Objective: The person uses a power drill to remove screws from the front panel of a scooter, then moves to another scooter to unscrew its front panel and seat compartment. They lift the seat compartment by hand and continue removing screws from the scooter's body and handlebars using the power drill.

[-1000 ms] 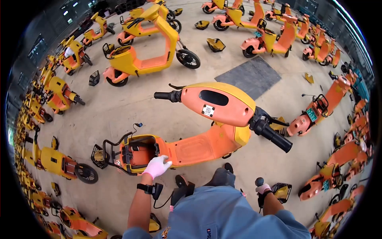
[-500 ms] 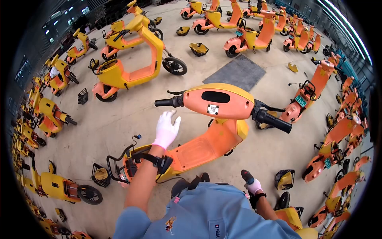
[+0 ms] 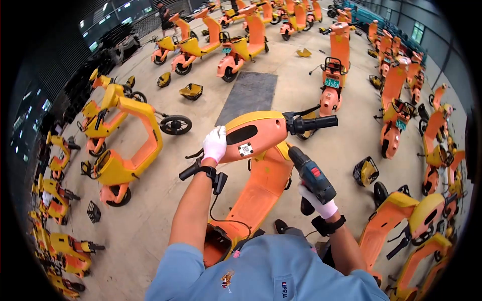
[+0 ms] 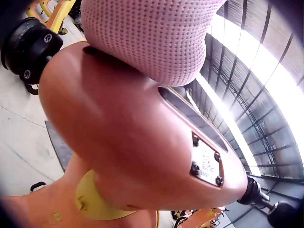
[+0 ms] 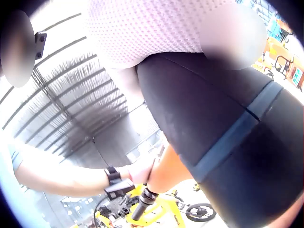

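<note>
Here, left hand (image 3: 215, 143) on scooter head (image 3: 256, 134), right hand (image 3: 316, 200) gripping drill (image 3: 311, 174)

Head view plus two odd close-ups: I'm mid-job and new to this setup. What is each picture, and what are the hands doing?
There is no machine here: a person in white gloves works with both hands and wears three cameras. The wide round picture comes from the head and looks down. It shows the left hand resting on the orange handlebar cover of a scooter, and the right hand with its grip round a dark cordless drill, nose pointed toward the scooter's column. The left wrist close-up shows the glove on that same cover, near a small square plate with four screws. The right wrist close-up is mostly the drill's black body under the glove. Many other orange and yellow scooters stand on the concrete floor, with loose baskets among them.
</note>
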`<state>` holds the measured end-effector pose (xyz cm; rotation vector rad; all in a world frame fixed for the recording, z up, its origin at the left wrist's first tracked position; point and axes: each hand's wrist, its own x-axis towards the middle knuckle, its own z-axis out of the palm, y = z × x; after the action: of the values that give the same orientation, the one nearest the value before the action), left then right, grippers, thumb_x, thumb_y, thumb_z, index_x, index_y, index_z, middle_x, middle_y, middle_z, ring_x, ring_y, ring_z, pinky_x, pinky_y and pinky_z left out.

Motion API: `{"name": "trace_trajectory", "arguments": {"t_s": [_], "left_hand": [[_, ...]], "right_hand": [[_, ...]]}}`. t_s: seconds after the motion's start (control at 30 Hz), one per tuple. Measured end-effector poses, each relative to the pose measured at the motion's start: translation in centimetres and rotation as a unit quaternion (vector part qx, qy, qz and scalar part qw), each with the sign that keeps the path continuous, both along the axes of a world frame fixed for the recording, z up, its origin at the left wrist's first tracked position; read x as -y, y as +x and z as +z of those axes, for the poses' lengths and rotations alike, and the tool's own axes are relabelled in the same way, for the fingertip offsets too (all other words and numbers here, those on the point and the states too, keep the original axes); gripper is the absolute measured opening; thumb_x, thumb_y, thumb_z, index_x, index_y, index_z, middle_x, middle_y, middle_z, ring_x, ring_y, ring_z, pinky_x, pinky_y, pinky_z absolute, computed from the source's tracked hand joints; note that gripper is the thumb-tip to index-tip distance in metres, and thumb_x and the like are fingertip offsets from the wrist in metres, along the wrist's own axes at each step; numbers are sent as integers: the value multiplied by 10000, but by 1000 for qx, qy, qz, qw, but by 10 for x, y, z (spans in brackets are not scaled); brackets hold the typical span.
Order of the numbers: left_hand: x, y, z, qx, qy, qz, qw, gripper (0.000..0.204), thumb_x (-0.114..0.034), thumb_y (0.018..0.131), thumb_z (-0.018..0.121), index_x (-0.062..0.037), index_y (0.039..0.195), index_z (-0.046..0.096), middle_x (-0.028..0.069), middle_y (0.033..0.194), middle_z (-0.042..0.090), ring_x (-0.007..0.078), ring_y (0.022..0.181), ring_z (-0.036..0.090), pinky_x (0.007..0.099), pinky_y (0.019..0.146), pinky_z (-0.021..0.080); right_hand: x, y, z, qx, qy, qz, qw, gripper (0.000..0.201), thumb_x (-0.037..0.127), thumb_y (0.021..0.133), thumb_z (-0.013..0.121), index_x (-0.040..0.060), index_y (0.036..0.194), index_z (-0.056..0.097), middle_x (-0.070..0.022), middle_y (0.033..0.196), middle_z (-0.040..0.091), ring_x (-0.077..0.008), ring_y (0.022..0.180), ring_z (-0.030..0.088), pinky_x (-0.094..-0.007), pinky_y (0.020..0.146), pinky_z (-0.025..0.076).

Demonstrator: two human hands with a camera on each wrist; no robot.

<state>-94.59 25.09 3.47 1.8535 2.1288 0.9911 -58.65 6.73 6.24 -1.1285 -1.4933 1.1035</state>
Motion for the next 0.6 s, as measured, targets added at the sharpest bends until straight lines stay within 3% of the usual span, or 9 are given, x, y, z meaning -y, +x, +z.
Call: {"name": "trace_trajectory", "arguments": {"t_s": [0.13,0.3,0.47,0.5,0.6], "left_hand": [[10,7,0,10,21,72,997,455,-372,1014,402,-30,1073,695,191,1041,706,395,987,642,487,904,489],[9,5,-11,38,57,68,995,447,-355,999,402,-28,1073,698,210,1044,703,404,990,646,490,891,498],[13,5,-6,60,32,70,995,445,-356,988,397,-44,1119,688,209,1082,697,410,1004,646,503,881,503],[10,4,-14,50,53,73,995,441,-356,986,397,-49,1111,687,215,1079,693,418,990,645,511,871,503],[13,7,-5,55,22,77,995,453,-369,998,384,-56,1096,696,209,1085,696,404,1026,641,480,902,489]], "right_hand": [[-9,-59,5,-25,45,-96,994,128,74,901,685,57,1013,624,8,888,613,-85,819,572,-280,744,490],[-36,-81,-21,-77,38,-121,989,137,98,897,696,47,1008,634,2,882,626,-89,812,578,-276,741,489],[-49,-93,-4,-119,30,-123,985,146,25,893,657,63,1019,595,17,857,581,-85,765,565,-267,719,482],[-49,-92,-6,-125,25,-138,982,124,65,890,674,27,998,628,-4,876,635,-107,796,589,-294,737,494],[-54,-89,-21,-87,38,-145,985,130,66,885,678,25,1000,633,-7,888,645,-111,797,595,-296,736,496]]}}
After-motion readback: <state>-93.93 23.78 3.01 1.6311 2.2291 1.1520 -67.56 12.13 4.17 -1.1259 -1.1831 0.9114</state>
